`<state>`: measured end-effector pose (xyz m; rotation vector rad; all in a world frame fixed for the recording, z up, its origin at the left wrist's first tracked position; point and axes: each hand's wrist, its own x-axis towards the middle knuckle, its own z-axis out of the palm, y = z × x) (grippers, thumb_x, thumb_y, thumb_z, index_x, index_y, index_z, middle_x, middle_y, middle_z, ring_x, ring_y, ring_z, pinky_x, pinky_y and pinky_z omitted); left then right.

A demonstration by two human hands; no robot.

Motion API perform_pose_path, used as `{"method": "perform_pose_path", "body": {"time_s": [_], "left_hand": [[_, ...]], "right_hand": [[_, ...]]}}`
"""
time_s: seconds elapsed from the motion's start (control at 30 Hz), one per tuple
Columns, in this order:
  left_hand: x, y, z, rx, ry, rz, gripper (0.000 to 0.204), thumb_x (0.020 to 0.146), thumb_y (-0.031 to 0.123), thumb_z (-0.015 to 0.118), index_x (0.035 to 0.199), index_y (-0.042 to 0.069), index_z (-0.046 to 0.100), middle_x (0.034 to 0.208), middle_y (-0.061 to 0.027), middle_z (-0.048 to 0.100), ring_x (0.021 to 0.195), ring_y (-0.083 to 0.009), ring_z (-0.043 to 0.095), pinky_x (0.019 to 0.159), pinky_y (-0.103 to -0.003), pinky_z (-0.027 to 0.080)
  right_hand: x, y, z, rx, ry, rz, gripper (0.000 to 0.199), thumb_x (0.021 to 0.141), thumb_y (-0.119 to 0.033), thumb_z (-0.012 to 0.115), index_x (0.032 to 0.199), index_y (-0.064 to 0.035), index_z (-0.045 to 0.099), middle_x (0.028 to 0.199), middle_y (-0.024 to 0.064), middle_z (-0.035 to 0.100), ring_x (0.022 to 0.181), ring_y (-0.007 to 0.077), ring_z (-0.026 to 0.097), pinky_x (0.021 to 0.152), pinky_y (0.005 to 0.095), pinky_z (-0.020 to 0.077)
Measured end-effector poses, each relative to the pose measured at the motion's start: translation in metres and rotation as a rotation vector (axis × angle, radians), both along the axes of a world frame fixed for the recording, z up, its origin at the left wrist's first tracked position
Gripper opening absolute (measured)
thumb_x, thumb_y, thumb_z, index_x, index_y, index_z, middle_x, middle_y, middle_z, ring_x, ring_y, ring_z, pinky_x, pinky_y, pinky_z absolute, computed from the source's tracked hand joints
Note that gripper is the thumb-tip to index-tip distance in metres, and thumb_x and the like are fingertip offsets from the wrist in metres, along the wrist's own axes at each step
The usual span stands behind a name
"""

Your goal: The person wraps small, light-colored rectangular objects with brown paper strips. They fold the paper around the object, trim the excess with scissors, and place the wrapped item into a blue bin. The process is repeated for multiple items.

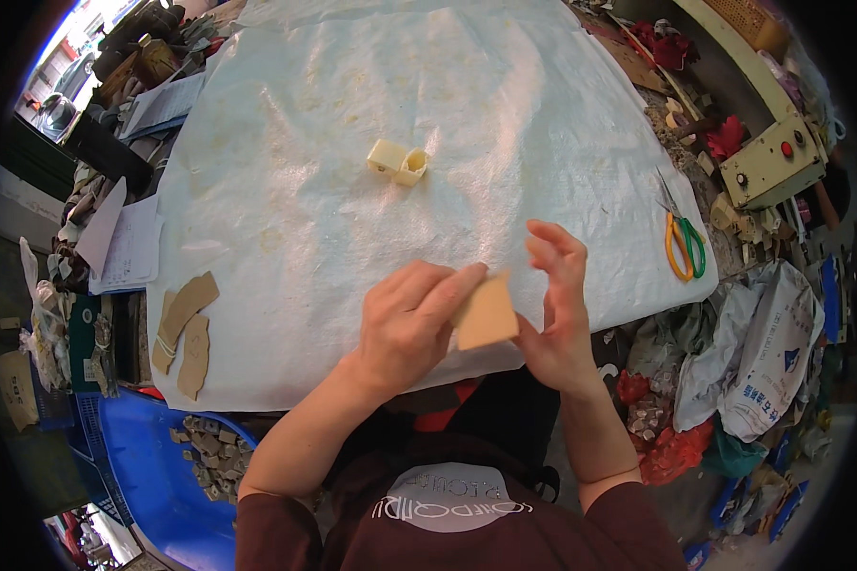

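Near the front of the white-covered table, my left hand [408, 322] is closed on a flat tan piece [487, 314], roughly four-sided, whose material I cannot make out. My right hand [560, 319] is on the other side of it, index finger raised and fingers apart. Its thumb is at the piece's right edge; whether it presses on it is unclear. Beyond both hands sit a cream block-like object [385, 155] and a cream, hollow, ring-like one [411, 167], side by side. Brown cut pieces [192, 328] lie at the table's left edge, some bound with a thin band.
Scissors [683, 243] with orange and green handles rest at the table's right edge. Papers [129, 247] are stacked at left. A blue bin [148, 476] of small grey-brown scraps stands lower left. A machine's control box [774, 164] and plastic bags [762, 352] are on the right.
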<state>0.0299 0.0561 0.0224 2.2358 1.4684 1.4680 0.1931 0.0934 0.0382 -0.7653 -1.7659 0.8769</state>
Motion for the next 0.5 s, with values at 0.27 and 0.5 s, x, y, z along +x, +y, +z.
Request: {"method": "perform_pose_path", "body": {"time_s": [0.27, 0.5], "left_hand": [[-0.040, 0.087, 0.005, -0.111, 0.306, 0.147, 0.046, 0.068, -0.001, 0.066, 0.113, 0.010, 0.059, 0.114, -0.0109, 0.052, 0.111, -0.0282, 0.045, 0.094, -0.040, 0.038], [-0.065, 0.121, -0.019, -0.267, 0.449, 0.145, 0.042, 0.074, 0.003, 0.065, 0.113, 0.012, 0.057, 0.114, -0.0095, 0.055, 0.108, -0.0252, 0.050, 0.091, -0.037, 0.042]], "right_hand": [[-0.009, 0.019, 0.007, -0.417, 0.220, -0.038, 0.010, 0.087, -0.005, 0.057, 0.095, 0.0002, 0.054, 0.078, 0.0059, 0.062, 0.065, 0.0076, 0.055, 0.054, 0.0215, 0.0446], [-0.017, 0.046, -0.037, -0.878, 0.292, 0.162, 0.016, 0.092, -0.009, 0.051, 0.105, 0.0007, 0.050, 0.091, 0.0056, 0.057, 0.085, 0.0140, 0.059, 0.077, 0.0282, 0.0493]]}}
